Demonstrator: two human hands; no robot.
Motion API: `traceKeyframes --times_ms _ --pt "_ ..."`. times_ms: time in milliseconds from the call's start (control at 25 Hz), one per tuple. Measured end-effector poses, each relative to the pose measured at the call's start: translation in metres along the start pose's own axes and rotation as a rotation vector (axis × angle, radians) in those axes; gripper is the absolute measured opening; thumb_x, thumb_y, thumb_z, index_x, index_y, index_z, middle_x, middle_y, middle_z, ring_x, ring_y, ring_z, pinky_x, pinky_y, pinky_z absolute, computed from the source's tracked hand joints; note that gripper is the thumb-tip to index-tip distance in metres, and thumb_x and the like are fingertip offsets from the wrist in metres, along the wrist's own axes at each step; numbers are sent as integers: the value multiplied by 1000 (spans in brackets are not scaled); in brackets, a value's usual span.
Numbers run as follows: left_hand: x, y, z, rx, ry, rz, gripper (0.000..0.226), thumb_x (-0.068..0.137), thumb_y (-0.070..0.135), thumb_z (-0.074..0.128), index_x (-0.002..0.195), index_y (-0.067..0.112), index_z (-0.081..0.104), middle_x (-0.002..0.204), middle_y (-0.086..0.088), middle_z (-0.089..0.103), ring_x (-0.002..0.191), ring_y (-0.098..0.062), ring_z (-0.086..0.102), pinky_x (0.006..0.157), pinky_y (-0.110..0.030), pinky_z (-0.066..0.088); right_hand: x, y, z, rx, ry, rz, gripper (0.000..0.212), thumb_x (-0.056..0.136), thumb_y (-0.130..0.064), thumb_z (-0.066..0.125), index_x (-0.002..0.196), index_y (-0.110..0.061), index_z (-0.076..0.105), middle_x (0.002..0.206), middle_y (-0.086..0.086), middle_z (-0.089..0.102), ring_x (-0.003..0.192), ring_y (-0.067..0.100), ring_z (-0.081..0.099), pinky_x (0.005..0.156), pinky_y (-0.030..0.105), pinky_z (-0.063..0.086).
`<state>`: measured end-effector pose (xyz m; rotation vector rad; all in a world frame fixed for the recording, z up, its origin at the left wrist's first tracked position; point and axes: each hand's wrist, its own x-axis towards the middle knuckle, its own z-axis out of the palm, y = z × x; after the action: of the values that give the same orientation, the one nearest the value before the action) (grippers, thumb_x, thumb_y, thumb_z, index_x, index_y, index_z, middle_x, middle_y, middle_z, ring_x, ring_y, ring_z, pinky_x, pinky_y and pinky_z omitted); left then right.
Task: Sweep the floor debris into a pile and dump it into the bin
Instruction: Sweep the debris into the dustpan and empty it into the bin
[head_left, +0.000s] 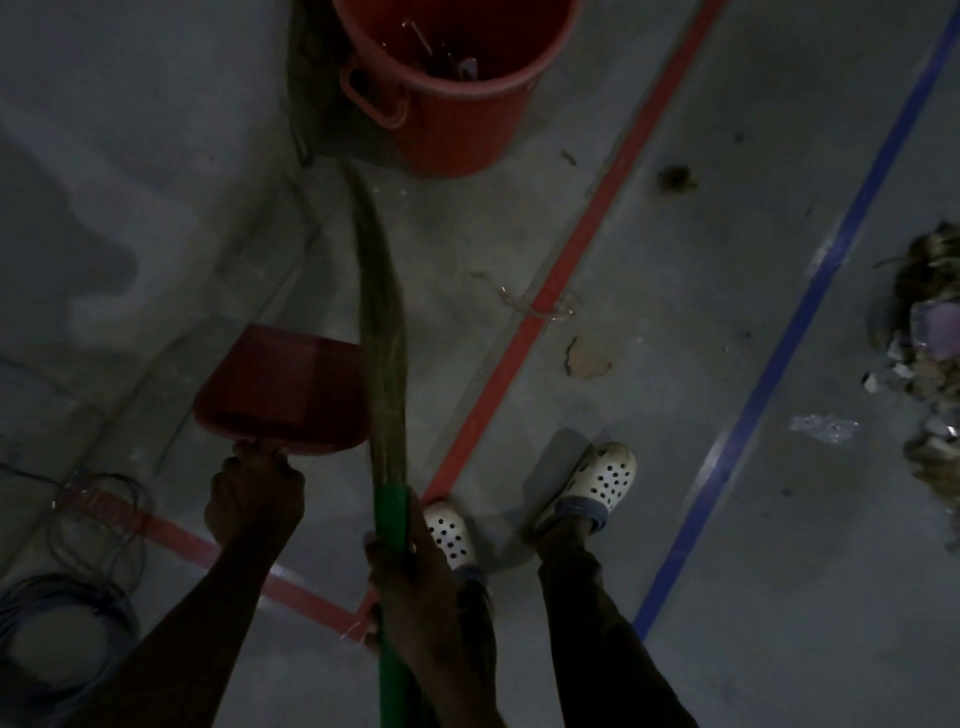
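- Gripping, nearest the lens, the green plastic broom handle (392, 519) with the right hand (410, 577), fingers curled fully round it; long straw bristles (382, 322) pointing ahead, toward the bin.
- Pinching the dark red plastic dustpan (285, 389) by its near edge with the left hand (254, 499), fingers curled on the rim; apparently held off the grey concrete floor (675, 312).
- Straight ahead, just beyond the bristle tips: round orange-red plastic bin (462, 130), a few bits visible inside.
- Far right, past the red tape line (561, 270) and the blue tape line (779, 338): heaped pile of mixed debris (930, 364), well apart from both hands, nearer the right.
- Between: brown flake (587, 358) beside the red line, clear plastic scrap (823, 428) beyond the blue.
- Probably next: swinging the broom's long axis rightward, off the bin and onto the pile, dustpan following.
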<state>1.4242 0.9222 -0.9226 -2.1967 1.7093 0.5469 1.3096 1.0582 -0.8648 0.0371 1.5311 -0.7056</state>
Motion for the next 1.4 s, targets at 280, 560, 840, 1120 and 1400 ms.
traceKeyframes --times_ms 280,560,840,1120,1400 --pt "-7 38 23 7 -43 59 31 92 18 55 112 -5 50 108 -31 58 102 -49 56 78 -53 47 86 -8 -181 -131 394 84 32 97 -20 65 129 -20 58 75 4 67 60 20 65 57 34 57" --pt "-53 105 26 28 -106 208 29 92 15 56 113 -3 51 106 -29 59 99 -48 58 77 -51 47 -22 4 -185 97 402 69 34 100 -29 60 133 -28 54 69 5 70 51 26 60 48 32 50" --pt "-82 196 40 90 -139 463 29 93 17 56 118 2 52 106 -26 60 98 -46 59 76 -51 47 23 11 -313 179 385 143 33 98 -25 62 130 -26 59 114 6 70 90 19 71 68 31 60" --pt "-109 289 58 145 -136 563 31 94 19 54 120 2 49 111 -28 59 103 -47 57 80 -51 46 -9 -4 -326 116 514 -54 47 101 -25 58 144 -33 42 105 3 70 81 12 72 67 25 60" --pt "-103 364 61 336 -117 551 37 88 14 60 118 -1 46 113 -27 57 107 -47 55 80 -51 47 45 -31 -424 90 393 57 48 101 -24 57 148 -22 46 104 0 64 87 13 66 71 25 58"
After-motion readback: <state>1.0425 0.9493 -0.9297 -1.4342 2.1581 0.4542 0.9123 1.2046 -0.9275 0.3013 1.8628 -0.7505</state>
